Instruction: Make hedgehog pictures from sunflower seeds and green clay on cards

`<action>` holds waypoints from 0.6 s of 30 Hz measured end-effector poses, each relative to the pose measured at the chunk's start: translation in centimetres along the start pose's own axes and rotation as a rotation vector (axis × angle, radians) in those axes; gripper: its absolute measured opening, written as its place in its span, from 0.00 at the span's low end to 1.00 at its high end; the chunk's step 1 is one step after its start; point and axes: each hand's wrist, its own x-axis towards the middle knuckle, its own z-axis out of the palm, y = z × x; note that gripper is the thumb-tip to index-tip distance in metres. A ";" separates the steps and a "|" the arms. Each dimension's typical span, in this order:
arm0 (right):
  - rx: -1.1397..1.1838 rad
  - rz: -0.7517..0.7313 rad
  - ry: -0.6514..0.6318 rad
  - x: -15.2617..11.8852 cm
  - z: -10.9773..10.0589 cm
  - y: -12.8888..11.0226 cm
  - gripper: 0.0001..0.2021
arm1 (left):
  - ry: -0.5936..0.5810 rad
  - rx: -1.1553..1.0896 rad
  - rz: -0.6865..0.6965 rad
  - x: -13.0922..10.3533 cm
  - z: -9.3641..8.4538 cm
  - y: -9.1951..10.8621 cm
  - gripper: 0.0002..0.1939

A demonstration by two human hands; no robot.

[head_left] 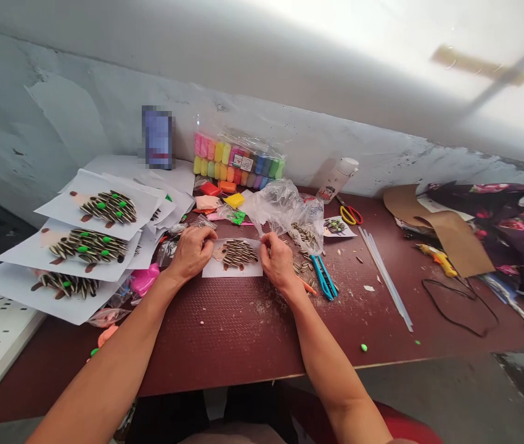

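Note:
A white sheet (211,267) lies on the dark red table, bearing a hedgehog shape (240,253) made of striped seeds, with brown feet and a peach face. At the sheet's left edge is my left hand (194,250), its fingers curled together on the paper. My right hand (277,259) pinches the right edge. No green dots show on this hedgehog. Right of my right hand, loose seeds (303,235) spill from a clear plastic bag (285,203), and a blue cutter (323,277) lies close by.
Stacked sheets with green-dotted seed hedgehogs (108,206) stand at the left. Behind are coloured clay packs (237,161) and a white bottle (337,179). Scissors (351,214), clear sticks (386,280), a yellow glue gun (438,259) and flowered cloth (516,228) lie to the right.

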 end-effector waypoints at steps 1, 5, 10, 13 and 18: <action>0.002 0.000 0.003 0.0 0.0 0.0 0.08 | -0.001 -0.005 -0.003 0.0 0.0 0.0 0.10; -0.008 0.003 -0.003 0.0 0.0 -0.1 0.08 | 0.007 -0.035 -0.002 0.0 0.0 0.0 0.10; -0.028 0.019 -0.012 -0.2 0.1 -0.2 0.08 | 0.012 -0.067 -0.001 0.0 0.0 0.1 0.09; 0.000 0.038 -0.004 -0.2 0.3 -0.1 0.10 | 0.027 -0.094 -0.009 -0.1 0.0 0.1 0.10; 0.077 0.046 -0.003 -0.2 0.5 0.1 0.15 | 0.017 -0.184 -0.060 -0.2 0.0 0.3 0.11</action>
